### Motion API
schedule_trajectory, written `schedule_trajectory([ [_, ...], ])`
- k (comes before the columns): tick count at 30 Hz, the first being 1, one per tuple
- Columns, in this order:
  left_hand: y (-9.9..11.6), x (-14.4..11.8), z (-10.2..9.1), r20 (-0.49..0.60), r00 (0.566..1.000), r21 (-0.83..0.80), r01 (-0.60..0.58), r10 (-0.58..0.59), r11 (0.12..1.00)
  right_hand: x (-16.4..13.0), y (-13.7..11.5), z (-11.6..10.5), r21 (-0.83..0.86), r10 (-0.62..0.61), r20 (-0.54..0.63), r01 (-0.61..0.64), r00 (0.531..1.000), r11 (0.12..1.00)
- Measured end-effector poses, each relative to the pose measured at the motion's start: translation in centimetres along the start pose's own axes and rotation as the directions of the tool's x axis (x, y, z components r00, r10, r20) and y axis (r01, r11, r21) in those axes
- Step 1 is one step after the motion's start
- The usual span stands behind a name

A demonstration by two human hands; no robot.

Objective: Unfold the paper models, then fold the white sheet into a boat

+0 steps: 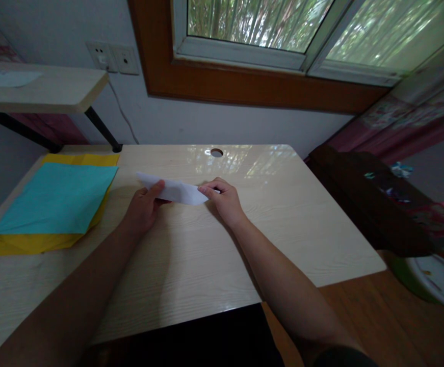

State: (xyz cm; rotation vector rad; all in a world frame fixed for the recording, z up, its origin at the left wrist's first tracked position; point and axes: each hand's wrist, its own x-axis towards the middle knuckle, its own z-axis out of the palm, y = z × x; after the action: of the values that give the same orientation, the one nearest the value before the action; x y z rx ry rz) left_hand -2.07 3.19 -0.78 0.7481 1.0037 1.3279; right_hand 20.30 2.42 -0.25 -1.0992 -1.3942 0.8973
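Note:
A narrow strip of folded white paper [180, 192] stretches between my two hands, just above the desk. My left hand [145, 205] pinches it toward its left end, thumb on top and fingers underneath. At the right end, my right hand [225, 199] grips the paper between thumb and curled fingers. Part of the paper's right end is hidden behind those fingers. How many layers the paper has, I cannot tell.
Blue sheets [59, 199] lie on yellow sheets [26, 243] at the desk's left. A raised shelf [64, 92] on black legs stands behind them. The pale desk [283, 224] has a round cable hole [216, 152] at the back. A dark wooden bench [363, 204] is to the right.

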Motion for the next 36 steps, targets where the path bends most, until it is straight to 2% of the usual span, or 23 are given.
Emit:
schedule_trajectory([
  [4,0.3,0.3,0.1,-0.052,0.995,-0.105,-0.091,0.086,0.990,0.0,0.2,0.1,-0.018,-0.016,0.014,0.016,1.000,1.000],
  [9,0.8,0.7,0.0,-0.210,0.967,-0.138,-0.179,0.148,0.974,0.0,0.3,0.2,-0.010,-0.022,0.026,0.022,0.999,1.000],
  [16,1.0,0.9,-0.3,-0.231,0.960,-0.195,-0.205,0.158,0.959,0.1,0.2,0.1,-0.015,-0.020,0.044,0.021,0.999,1.000],
  [21,0.9,0.9,-0.3,-0.160,0.975,-0.135,-0.176,0.154,0.975,0.1,0.1,0.0,0.001,-0.008,0.011,0.008,1.000,1.000],
  [25,0.6,0.6,-0.2,-0.064,0.985,-0.100,-0.164,0.158,0.981,0.1,0.2,0.0,0.007,0.015,-0.009,-0.015,1.000,1.000],
  [30,0.2,-0.1,0.0,0.068,0.993,0.016,-0.101,0.099,0.995,0.1,0.4,-0.1,0.038,0.036,-0.021,-0.036,0.999,0.999],
  [33,-0.4,-0.3,-0.3,0.149,0.987,0.138,-0.074,0.053,0.988,0.0,0.5,0.0,0.108,0.099,0.012,-0.100,0.995,0.989],
  [36,-1.0,-0.3,-0.7,0.157,0.987,0.285,-0.061,0.016,0.957,-0.2,0.4,0.4,0.200,0.181,0.118,-0.202,0.976,0.959],
])
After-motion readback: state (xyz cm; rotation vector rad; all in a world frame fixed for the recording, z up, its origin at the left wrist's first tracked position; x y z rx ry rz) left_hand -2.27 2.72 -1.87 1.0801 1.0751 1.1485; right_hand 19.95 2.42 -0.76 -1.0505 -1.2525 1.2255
